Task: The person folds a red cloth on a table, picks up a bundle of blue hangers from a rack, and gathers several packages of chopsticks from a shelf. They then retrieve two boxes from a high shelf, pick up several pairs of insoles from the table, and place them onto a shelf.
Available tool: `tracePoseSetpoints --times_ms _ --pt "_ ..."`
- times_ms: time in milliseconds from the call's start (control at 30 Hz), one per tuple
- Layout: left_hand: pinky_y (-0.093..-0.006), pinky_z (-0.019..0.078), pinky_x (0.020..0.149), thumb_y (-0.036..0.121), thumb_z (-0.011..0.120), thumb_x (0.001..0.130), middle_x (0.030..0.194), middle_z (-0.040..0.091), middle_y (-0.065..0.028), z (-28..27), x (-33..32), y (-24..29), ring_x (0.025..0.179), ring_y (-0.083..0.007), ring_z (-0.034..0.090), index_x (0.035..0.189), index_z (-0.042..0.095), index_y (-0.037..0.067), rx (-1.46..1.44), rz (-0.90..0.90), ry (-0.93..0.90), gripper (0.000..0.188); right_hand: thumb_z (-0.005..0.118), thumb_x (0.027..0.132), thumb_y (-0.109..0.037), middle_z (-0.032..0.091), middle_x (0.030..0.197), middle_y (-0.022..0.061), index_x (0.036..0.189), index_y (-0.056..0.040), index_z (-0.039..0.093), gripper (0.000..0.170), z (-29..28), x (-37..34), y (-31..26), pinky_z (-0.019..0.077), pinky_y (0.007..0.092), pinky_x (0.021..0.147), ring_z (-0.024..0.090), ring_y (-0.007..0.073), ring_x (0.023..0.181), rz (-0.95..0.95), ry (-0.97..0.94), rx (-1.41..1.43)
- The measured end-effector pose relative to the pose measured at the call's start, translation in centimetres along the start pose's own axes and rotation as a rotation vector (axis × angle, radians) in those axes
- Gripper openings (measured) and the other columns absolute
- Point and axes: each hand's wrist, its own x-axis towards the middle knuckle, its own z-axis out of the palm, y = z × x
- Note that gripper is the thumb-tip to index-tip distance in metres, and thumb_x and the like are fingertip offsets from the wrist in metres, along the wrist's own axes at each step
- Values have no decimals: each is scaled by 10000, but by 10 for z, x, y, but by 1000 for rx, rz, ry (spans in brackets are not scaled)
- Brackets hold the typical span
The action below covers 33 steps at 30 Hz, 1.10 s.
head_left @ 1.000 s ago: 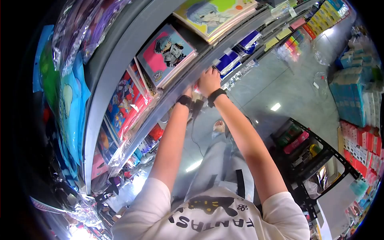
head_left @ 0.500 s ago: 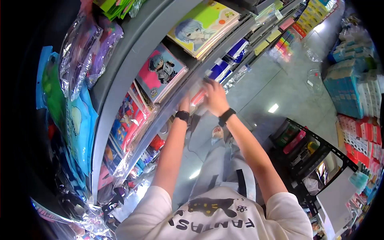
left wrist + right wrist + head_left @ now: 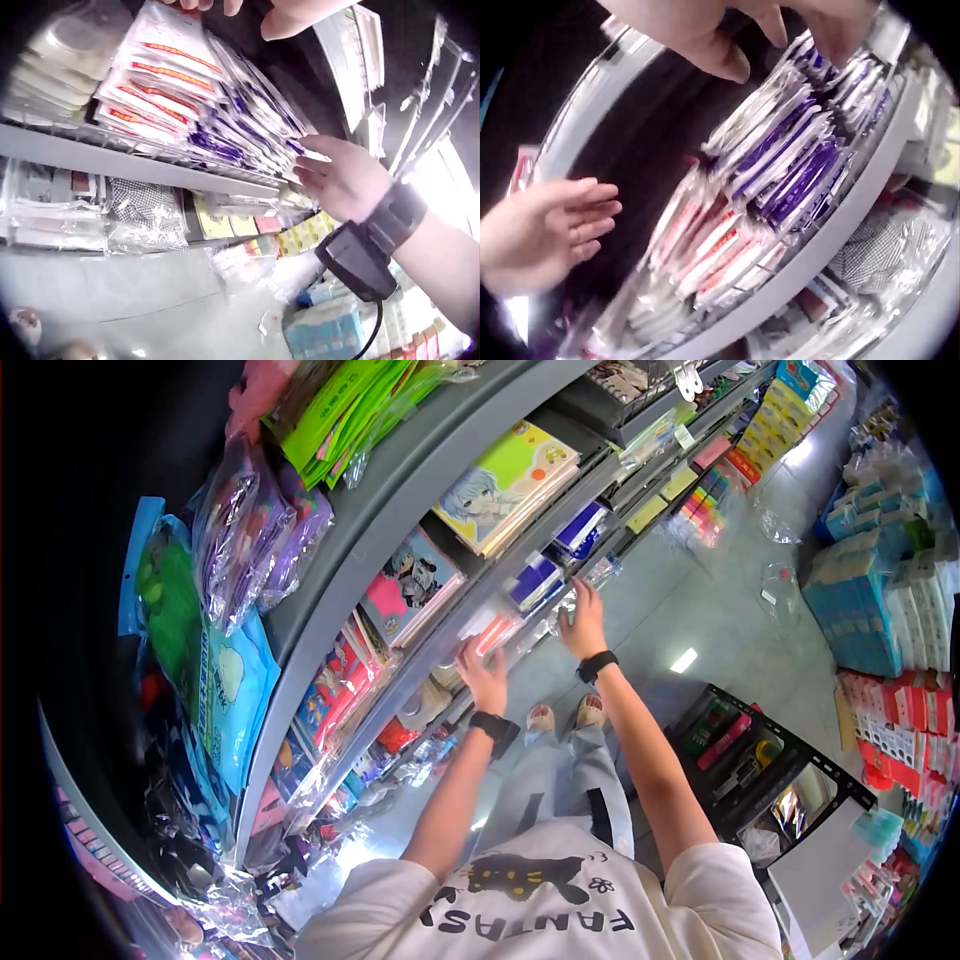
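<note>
Plastic packets with red stripes (image 3: pixel 161 79) lie stacked on a wire-edged shelf, beside a row of blue-and-white packets (image 3: pixel 795 172). My left hand (image 3: pixel 484 678) is at the red-striped packets in the head view, its fingers loosely bent. In the right wrist view that left hand (image 3: pixel 547 236) shows an exposed palm with nothing in it. My right hand (image 3: pixel 585 622) is just right of the blue-and-white packets, fingers spread. The left wrist view shows the right hand (image 3: pixel 349 176) close to the ends of those packets, holding nothing.
Picture-covered books (image 3: pixel 505 490) lie on the shelf above. Bagged checked cloth (image 3: pixel 881 255) is on a lower shelf. A black rack (image 3: pixel 745 745) stands on the right, with blue packs (image 3: pixel 850 600) piled beyond it.
Both hands have drawn back from the shelf and moved apart, the right one farther right. The red-striped packets, earlier mostly covered by the hands, now show between them. The head view has shifted.
</note>
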Motion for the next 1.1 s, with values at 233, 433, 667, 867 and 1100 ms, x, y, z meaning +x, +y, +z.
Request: tracePoseSetpoints --times_ms 233,433,667,867,1100 --pt "-434 233 947 177 661 673 1311 250 -140 22 36 70 1177 -324 273 1253 285 86 116 101 -347 698 523 755 -78 395 1220 216 1263 57 210 612 43 -21 37 412 313 820 510 258 991 476 -295 991" --pt "-445 253 951 163 656 668 1315 244 -125 50 64 101 1183 -341 270 1278 242 99 91 154 -351 740 530 722 -66 366 1239 228 1217 30 306 552 -28 27 29 346 343 916 408 322 1122 556 -130 543" --pt "-423 267 950 90 644 652 1313 238 -157 72 74 127 1156 -358 287 1270 266 93 108 190 -453 724 538 635 -31 306 1285 207 1229 -65 331 630 -72 108 32 308 382 950 345 386 1139 78 -33 221" --pt "-417 263 956 59 624 648 1297 254 -168 63 74 130 1150 -369 285 1232 309 51 61 324 -494 664 579 623 -61 175 1360 162 1267 -132 266 720 -71 142 23 291 471 935 238 343 1220 69 -336 -158" --pt "-432 230 986 118 608 678 1289 258 -154 28 66 127 1194 -344 257 1260 307 123 51 287 -605 655 577 619 -79 347 1288 122 1234 -143 340 662 -55 143 63 323 412 944 373 323 1143 20 -388 -87"
